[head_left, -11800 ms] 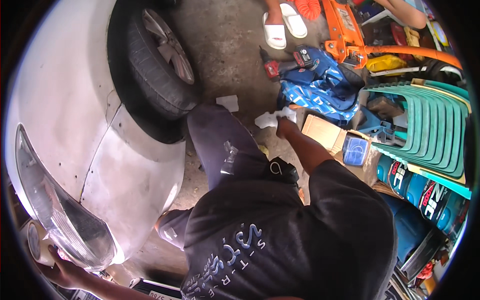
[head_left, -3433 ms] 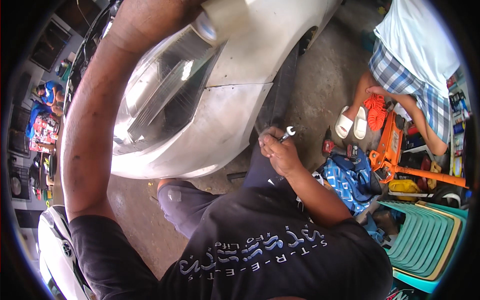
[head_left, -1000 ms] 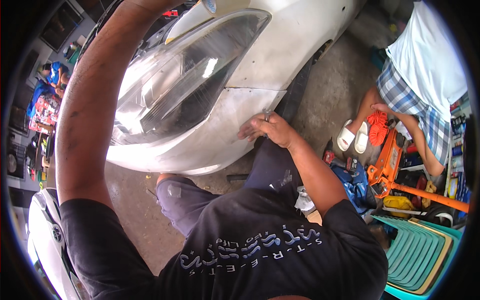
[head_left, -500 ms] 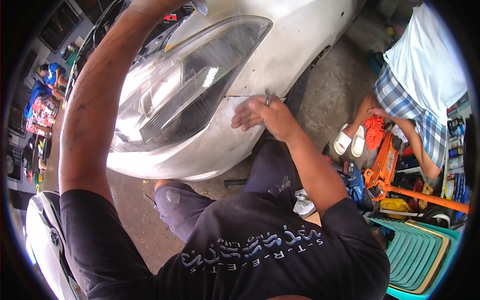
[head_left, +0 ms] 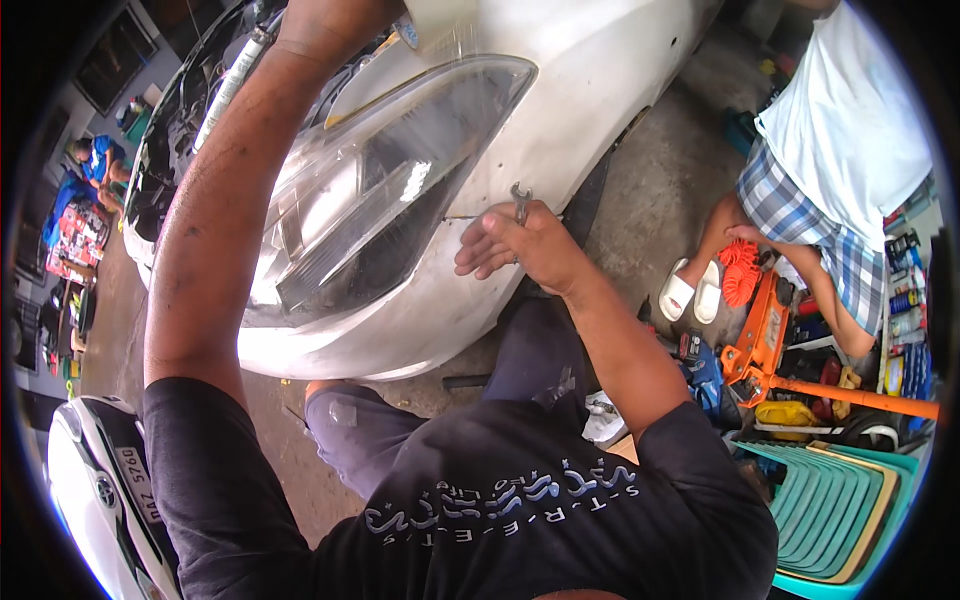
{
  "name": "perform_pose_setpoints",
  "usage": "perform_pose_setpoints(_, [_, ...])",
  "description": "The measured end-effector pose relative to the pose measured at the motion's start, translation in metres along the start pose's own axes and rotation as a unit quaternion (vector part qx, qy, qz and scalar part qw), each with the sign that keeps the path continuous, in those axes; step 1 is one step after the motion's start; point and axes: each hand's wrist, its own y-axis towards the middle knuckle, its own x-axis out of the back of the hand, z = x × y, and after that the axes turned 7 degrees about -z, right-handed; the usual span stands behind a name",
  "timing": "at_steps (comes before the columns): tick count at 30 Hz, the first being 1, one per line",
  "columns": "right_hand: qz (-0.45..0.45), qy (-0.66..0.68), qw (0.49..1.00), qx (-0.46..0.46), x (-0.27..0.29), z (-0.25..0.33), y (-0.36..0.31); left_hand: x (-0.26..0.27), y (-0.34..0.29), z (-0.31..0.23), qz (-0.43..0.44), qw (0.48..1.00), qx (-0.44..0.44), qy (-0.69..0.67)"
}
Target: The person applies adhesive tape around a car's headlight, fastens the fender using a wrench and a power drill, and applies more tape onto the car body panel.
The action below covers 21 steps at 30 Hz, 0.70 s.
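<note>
The pale car's headlight [head_left: 400, 190], with a scuffed clear lens, faces me, set between the engine bay and the fender [head_left: 590, 90]. Before the seam beside the headlight is my right hand [head_left: 530, 243], its fingers stretched toward the car. Between thumb and palm it keeps a small metal wrench [head_left: 521, 197], jaw pointing up. My left arm reaches over the headlight's left side. At the top edge of the picture, my left hand [head_left: 345, 20] is near the engine bay; its fingers are out of sight. Beside it shows part of a round, blue-marked item [head_left: 407, 32].
To the right, a person in plaid shorts [head_left: 790, 190] stands near an orange floor jack [head_left: 765, 340] and coiled orange cord [head_left: 740, 272]. Stacked green plastic stools [head_left: 830, 510] occupy the lower right. A white vehicle [head_left: 85, 480] is at lower left; another person [head_left: 100, 160] sits far left.
The view has shifted, and more of the engine bay shows. My left hand is slightly farther right. My right hand is a little lower, and the wrench's jaw is now plainer to see.
</note>
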Motion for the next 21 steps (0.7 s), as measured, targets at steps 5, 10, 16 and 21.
perform_pose_setpoints(5, [-0.005, -0.024, 0.999, 0.037, -0.002, 0.03, 0.013, -0.004, 0.0, -0.002, -0.009, 1.0, -0.009, -0.014])
perform_pose_setpoints(10, [-0.003, -0.019, 0.999, 0.046, -0.006, 0.031, 0.013, -0.002, 0.0, 0.003, -0.005, 1.0, -0.004, 0.004])
perform_pose_setpoints(16, [-0.001, -0.043, 0.997, 0.067, -0.012, 0.053, 0.019, -0.004, -0.004, 0.004, -0.007, 1.0, 0.026, 0.004])
perform_pose_setpoints(21, [0.004, -0.069, 0.995, 0.065, -0.011, 0.066, 0.026, 0.0, 0.001, 0.0, 0.025, 0.998, 0.029, 0.056])
